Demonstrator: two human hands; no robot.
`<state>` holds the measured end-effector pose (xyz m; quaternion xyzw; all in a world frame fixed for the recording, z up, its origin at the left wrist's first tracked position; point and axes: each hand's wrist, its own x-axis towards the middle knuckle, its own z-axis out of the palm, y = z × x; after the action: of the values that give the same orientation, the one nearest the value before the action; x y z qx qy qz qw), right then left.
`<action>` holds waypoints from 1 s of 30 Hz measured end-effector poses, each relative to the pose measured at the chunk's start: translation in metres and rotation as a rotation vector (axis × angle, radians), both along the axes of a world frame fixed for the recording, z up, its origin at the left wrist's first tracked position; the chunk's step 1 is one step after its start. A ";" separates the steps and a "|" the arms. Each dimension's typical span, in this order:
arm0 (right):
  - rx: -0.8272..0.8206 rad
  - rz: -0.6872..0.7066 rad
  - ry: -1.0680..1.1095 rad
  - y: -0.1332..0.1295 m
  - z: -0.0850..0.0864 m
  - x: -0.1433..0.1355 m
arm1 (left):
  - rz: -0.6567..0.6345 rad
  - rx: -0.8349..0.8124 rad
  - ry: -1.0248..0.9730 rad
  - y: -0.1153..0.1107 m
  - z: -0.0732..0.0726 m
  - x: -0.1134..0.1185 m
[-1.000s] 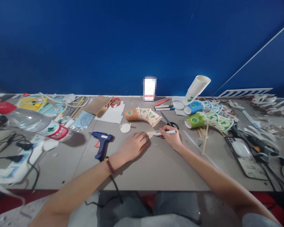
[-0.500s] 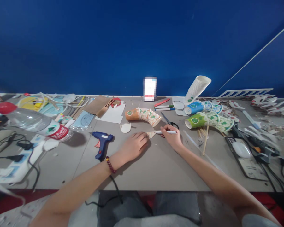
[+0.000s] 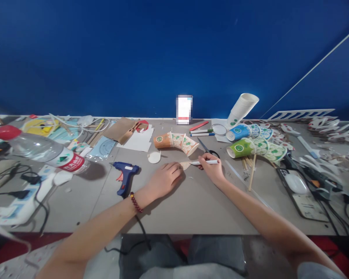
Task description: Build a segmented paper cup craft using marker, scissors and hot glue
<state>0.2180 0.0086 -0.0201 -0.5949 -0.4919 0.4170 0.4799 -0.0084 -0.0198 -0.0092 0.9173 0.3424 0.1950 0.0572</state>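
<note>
A small striped paper piece point(image 3: 186, 165) lies on the table between my hands. My left hand point(image 3: 167, 179) rests palm down at its left edge, fingers lying flat. My right hand point(image 3: 211, 167) grips a white marker point(image 3: 207, 162), whose tip points left and meets the paper piece. Just behind stands no upright cup; an orange-patterned chain of joined paper cups point(image 3: 176, 142) lies on its side. Left of the chain is a small white disc point(image 3: 154, 157). Scissors point(image 3: 209, 150) lie partly behind my right hand.
A blue glue gun point(image 3: 125, 176) and a bottle point(image 3: 46, 151) lie on the left, near a power strip point(image 3: 26, 201). On the right are green cups point(image 3: 256, 148), blue cups point(image 3: 247, 132), a leaning cup stack point(image 3: 242, 108) and a phone point(image 3: 308, 201). Pens point(image 3: 202, 134) lie behind.
My right hand and the marker have shifted very slightly. My left hand stays in place.
</note>
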 end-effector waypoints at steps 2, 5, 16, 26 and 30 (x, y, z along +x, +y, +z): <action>-0.003 -0.015 0.022 0.001 -0.002 0.000 | 0.003 0.004 0.003 0.000 0.000 0.000; -0.010 -0.030 0.030 0.001 -0.004 0.000 | -0.001 0.004 0.003 0.000 0.001 0.000; -0.012 -0.019 -0.062 0.002 -0.006 0.001 | -0.001 -0.007 -0.001 0.000 0.002 0.000; 0.001 -0.050 0.105 -0.002 0.003 0.000 | -0.011 0.000 0.016 0.000 0.001 -0.001; 0.012 -0.047 0.120 -0.001 0.003 0.000 | -0.013 0.004 0.015 0.001 0.001 -0.001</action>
<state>0.2183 0.0071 -0.0175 -0.5772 -0.4505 0.4375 0.5219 -0.0091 -0.0187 -0.0083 0.9210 0.3366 0.1884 0.0541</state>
